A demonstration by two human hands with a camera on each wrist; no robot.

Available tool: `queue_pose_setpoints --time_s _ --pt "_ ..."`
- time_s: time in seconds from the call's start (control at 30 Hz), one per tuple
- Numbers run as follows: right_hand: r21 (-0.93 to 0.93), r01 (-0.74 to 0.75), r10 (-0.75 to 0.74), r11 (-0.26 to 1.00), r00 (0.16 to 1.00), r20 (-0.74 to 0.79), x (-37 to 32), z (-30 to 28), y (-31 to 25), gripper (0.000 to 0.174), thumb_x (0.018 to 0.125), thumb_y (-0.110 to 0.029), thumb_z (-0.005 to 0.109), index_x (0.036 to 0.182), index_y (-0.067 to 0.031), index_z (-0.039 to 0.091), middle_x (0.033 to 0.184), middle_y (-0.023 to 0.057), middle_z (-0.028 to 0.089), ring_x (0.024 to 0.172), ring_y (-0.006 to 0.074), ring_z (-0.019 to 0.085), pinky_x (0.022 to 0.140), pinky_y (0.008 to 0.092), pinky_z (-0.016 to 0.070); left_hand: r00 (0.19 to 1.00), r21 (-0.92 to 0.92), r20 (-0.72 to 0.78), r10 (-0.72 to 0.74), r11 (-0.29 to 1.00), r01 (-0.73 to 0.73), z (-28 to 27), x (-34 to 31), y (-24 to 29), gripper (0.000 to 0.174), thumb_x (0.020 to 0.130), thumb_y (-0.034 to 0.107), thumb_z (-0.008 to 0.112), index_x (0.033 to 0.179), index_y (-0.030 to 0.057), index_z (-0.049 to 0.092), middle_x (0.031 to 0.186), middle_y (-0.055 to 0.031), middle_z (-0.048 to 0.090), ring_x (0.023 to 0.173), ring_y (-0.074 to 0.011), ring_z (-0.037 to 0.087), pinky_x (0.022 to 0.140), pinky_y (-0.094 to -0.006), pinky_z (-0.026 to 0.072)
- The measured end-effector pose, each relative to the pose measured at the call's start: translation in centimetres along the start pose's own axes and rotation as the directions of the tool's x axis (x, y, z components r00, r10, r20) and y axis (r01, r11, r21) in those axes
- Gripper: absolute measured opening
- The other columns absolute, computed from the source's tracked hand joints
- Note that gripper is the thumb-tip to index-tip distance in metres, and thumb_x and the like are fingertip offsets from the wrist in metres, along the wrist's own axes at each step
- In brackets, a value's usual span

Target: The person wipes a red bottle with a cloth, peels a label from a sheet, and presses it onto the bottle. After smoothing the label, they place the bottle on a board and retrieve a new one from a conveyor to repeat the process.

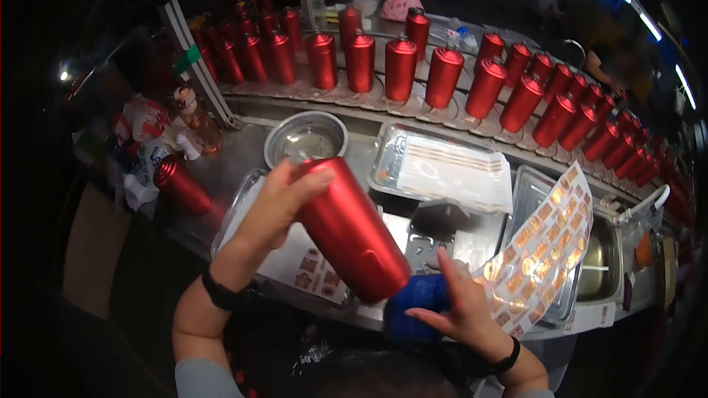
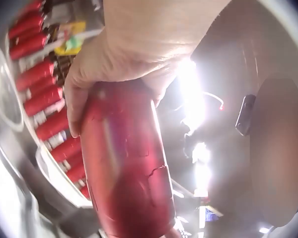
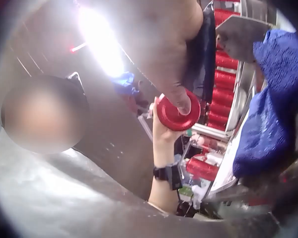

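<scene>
My left hand (image 1: 269,206) grips a shiny red metal bottle (image 1: 354,239) around its top end, holding it tilted over the counter with its base toward the right. The left wrist view shows a fine dark line on the side of this bottle (image 2: 129,163). Close by the base is my right hand (image 1: 464,306), thumb and index finger spread apart. In the right wrist view one finger overlaps the round bottle base (image 3: 171,116). A blue cloth (image 1: 414,313) shows behind the right hand, below the bottle's base.
Many red bottles (image 1: 361,63) stand along the ledge at the back. On the counter are a metal bowl (image 1: 280,129), a tray (image 1: 383,169) with a white sheet, and a leaning sheet of gold stickers (image 1: 546,239). Another red bottle (image 1: 184,186) is at left, a sink (image 1: 599,269) at right.
</scene>
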State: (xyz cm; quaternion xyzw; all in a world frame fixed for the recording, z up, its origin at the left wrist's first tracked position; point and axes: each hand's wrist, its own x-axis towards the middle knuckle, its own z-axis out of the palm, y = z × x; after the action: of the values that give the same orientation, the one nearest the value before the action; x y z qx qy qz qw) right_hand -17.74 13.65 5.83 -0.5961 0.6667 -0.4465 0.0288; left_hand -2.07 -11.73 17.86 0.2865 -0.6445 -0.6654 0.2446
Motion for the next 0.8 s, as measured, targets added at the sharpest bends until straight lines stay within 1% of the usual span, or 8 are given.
queue_pose_setpoints --time_s 0.07,0.13,0.23,0.33,0.43,0.53,0.63,0.8 --pt "0.071 0.185 -0.188 0.98 0.982 0.035 1.1 -0.2 -0.4 0.096 0.071 -0.036 0.085 0.149 -0.0046 0.037 0.11 0.0223 0.062 0.082 0.0359 0.065 0.067 0.0419 0.0531 0.98 0.021 0.146 -0.136 0.991 0.134 3.7 0.1 -0.7 0.061 0.084 0.038 0.075 0.12 -0.0023 0.046 0.11 -0.0139 0.062 0.097 -0.0169 0.064 0.083 -0.0304 0.054" --pt "0.072 -0.088 0.073 0.994 0.98 0.186 -0.9 -0.9 -0.5 0.097 0.074 -0.029 0.085 0.151 -0.0038 0.032 0.121 0.0223 0.059 0.097 0.0332 0.066 0.074 0.0379 0.0544 0.96 0.132 0.224 -0.165 0.982 0.138 5.8 0.9 -2.3 0.071 0.083 0.045 0.077 0.125 -0.0017 0.044 0.111 -0.0146 0.062 0.099 -0.0203 0.065 0.087 -0.0327 0.0534" --pt "0.455 -0.172 0.154 0.874 0.985 0.075 -3.6 -0.1 0.1 0.099 0.075 -0.022 0.085 0.152 -0.0022 0.027 0.129 0.0199 0.058 0.112 0.0251 0.063 0.08 0.0317 0.0545 0.83 0.077 0.417 -0.37 0.924 0.373 7.3 0.8 -1.7 0.075 0.082 0.043 0.078 0.133 0.0015 0.041 0.12 -0.0129 0.058 0.111 -0.0218 0.06 0.093 -0.0367 0.0511" --pt "0.852 -0.33 0.442 0.407 0.887 0.133 -5.3 0.4 -1.5 0.101 0.075 -0.019 0.086 0.153 -0.0008 0.024 0.135 0.0171 0.055 0.118 0.0182 0.059 0.087 0.0293 0.0525 0.744 -0.061 0.556 -0.372 0.874 0.483 7.8 1.4 -4.5 0.079 0.081 0.038 0.079 0.138 0.005 0.035 0.127 -0.0106 0.054 0.117 -0.0229 0.057 0.095 -0.0388 0.0502" --pt "0.789 -0.472 0.441 0.393 0.85 0.289 -6.8 0.3 -0.4 0.105 0.071 -0.023 0.088 0.153 -0.0017 0.024 0.136 0.0155 0.055 0.114 0.0151 0.06 0.083 0.029 0.0532 0.811 -0.266 0.464 -0.356 0.817 0.511 10.9 -0.7 -7.2 0.082 0.08 0.03 0.081 0.139 0.0076 0.029 0.129 -0.0106 0.051 0.117 -0.0227 0.056 0.097 -0.0395 0.0491" --pt "0.449 -0.553 0.429 0.701 0.831 0.354 -7.6 -1.6 1.0 0.11 0.067 -0.027 0.089 0.153 -0.004 0.026 0.132 0.0154 0.057 0.102 0.0196 0.065 0.074 0.0332 0.0541 0.818 -0.178 0.409 -0.405 0.844 0.507 12.2 -0.9 -9.4 0.08 0.079 0.03 0.081 0.137 0.0075 0.031 0.127 -0.0128 0.052 0.115 -0.0222 0.056 0.097 -0.0385 0.0486" --pt "0.124 -0.324 0.315 0.938 0.945 0.09 -7.8 -2.2 -0.2 0.112 0.064 -0.033 0.089 0.153 -0.0062 0.028 0.116 0.0187 0.062 0.086 0.0268 0.066 0.061 0.0372 0.0518 0.833 0.002 0.385 -0.397 0.903 0.429 12.7 -0.9 -10.5 0.084 0.077 0.033 0.082 0.136 0.0022 0.031 0.124 -0.0177 0.055 0.113 -0.0231 0.059 0.096 -0.0368 0.0495" --pt "-0.048 -0.27 0.273 0.962 0.957 0.093 -8.8 -1.4 1.5 0.11 0.066 -0.037 0.086 0.153 -0.007 0.027 0.1 0.0228 0.062 0.08 0.0349 0.066 0.059 0.0399 0.0526 0.875 0.158 0.348 -0.336 0.941 0.298 13.7 0.1 -11.5 0.087 0.074 0.037 0.084 0.132 -0.0023 0.032 0.118 -0.019 0.058 0.108 -0.0238 0.062 0.091 -0.0348 0.0524"
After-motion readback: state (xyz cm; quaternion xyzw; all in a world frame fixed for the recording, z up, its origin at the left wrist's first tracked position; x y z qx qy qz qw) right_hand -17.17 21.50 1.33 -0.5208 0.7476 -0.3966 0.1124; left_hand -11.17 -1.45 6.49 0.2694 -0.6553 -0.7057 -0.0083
